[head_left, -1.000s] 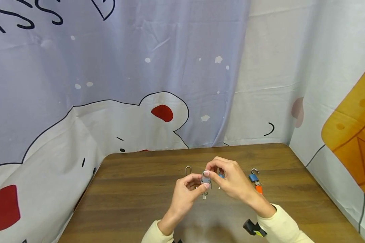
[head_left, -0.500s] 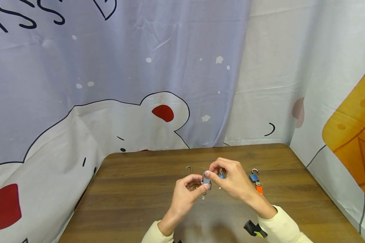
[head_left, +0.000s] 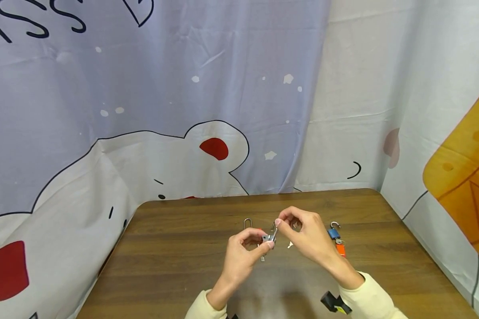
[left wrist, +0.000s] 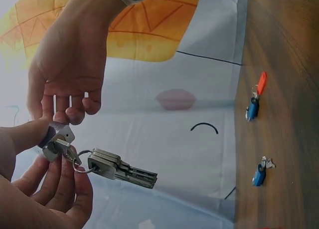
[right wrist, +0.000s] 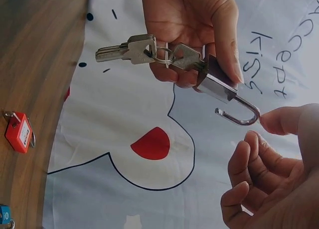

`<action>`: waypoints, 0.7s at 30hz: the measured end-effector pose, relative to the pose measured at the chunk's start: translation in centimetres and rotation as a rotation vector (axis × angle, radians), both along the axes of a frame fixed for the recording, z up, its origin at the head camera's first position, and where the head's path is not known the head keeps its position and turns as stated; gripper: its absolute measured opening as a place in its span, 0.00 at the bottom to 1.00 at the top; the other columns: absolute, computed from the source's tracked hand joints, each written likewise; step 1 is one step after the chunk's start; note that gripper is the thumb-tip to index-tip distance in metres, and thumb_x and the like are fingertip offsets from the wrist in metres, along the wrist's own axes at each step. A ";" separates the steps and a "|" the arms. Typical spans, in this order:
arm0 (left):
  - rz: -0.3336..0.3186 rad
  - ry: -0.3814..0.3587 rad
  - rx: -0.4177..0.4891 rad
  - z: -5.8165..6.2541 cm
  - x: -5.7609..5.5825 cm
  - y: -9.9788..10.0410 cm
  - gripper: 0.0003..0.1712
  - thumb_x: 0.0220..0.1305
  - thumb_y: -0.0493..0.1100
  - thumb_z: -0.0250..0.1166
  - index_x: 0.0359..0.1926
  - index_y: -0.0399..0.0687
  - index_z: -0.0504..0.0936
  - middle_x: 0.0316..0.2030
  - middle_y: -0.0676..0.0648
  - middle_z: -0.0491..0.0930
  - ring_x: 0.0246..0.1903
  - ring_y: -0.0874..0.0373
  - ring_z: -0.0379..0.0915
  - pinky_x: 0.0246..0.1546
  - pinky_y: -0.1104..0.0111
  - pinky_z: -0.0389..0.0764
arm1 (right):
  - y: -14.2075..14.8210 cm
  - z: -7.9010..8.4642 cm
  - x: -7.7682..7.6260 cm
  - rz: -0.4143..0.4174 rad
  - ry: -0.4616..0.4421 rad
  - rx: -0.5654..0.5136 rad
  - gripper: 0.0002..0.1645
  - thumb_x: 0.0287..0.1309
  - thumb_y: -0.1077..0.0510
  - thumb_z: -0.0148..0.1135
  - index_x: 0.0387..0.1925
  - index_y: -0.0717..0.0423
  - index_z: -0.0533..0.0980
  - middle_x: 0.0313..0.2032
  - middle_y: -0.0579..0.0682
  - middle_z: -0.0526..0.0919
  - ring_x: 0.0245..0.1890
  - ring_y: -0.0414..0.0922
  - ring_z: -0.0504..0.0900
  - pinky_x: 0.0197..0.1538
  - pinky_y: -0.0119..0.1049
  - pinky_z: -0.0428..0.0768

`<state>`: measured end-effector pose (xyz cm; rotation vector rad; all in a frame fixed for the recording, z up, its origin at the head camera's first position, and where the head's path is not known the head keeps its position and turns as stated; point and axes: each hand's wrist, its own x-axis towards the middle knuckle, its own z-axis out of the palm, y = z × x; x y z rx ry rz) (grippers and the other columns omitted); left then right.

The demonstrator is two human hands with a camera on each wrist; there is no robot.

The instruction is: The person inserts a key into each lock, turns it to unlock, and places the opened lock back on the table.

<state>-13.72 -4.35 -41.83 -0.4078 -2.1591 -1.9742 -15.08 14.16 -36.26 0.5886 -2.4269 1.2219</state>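
Note:
My left hand [head_left: 241,254] grips a silver padlock [right wrist: 218,84] by its body, above the table. The padlock's shackle [right wrist: 246,116] is out on one side, its notched end free of the body. A key [right wrist: 187,58] sits in the lock, and a ring [left wrist: 82,161] joins it to several more keys [left wrist: 122,168] dangling below. With the thumb, my right hand [head_left: 307,232] touches the bend of the shackle. Its other fingers [right wrist: 249,161] are loosely bent, and the right wrist view shows a small gap between them and the shackle.
On the wooden table [head_left: 175,257], a blue padlock [head_left: 333,233] with an orange tag [head_left: 340,250] lies right of my right hand. Another blue padlock [left wrist: 258,177] has small keys [left wrist: 268,162]. A red padlock [right wrist: 19,133] lies partly hidden behind my left hand. A printed curtain [head_left: 239,88] hangs behind.
The padlock has tilted in my left hand, and its shackle now leans to the right. My right fingertips have shifted slightly up and right; the hanging keys have swung left.

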 end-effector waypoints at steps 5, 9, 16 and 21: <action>0.010 0.001 -0.008 0.0 -0.1 -0.2 0.11 0.51 0.40 0.76 0.36 0.48 0.85 0.32 0.45 0.85 0.33 0.63 0.81 0.39 0.71 0.82 | 0.5 0.0 -0.1 -0.010 -0.005 -0.048 0.02 0.61 0.56 0.65 0.33 0.43 0.79 0.24 0.37 0.79 0.24 0.35 0.74 0.28 0.28 0.72; 0.020 0.020 -0.016 0.1 -0.1 -0.3 0.11 0.51 0.40 0.76 0.36 0.49 0.85 0.32 0.46 0.85 0.32 0.64 0.80 0.40 0.72 0.81 | 0.9 -0.1 -0.2 -0.021 0.023 -0.110 0.03 0.61 0.58 0.64 0.36 0.45 0.80 0.26 0.39 0.80 0.24 0.36 0.74 0.27 0.27 0.71; 0.039 0.035 -0.023 0.4 -0.3 -0.6 0.10 0.51 0.41 0.77 0.35 0.51 0.85 0.30 0.47 0.84 0.31 0.64 0.79 0.37 0.73 0.79 | 1.3 -0.7 -0.1 -0.025 -0.013 -0.126 0.02 0.64 0.57 0.63 0.37 0.45 0.80 0.28 0.41 0.82 0.25 0.35 0.75 0.28 0.27 0.73; 0.028 0.031 -0.017 0.5 -0.3 -0.7 0.11 0.51 0.42 0.76 0.36 0.50 0.85 0.31 0.46 0.84 0.32 0.63 0.79 0.37 0.73 0.79 | 1.3 -1.3 0.0 -0.017 -0.021 -0.126 0.02 0.64 0.56 0.63 0.37 0.45 0.80 0.29 0.43 0.83 0.26 0.35 0.76 0.29 0.27 0.74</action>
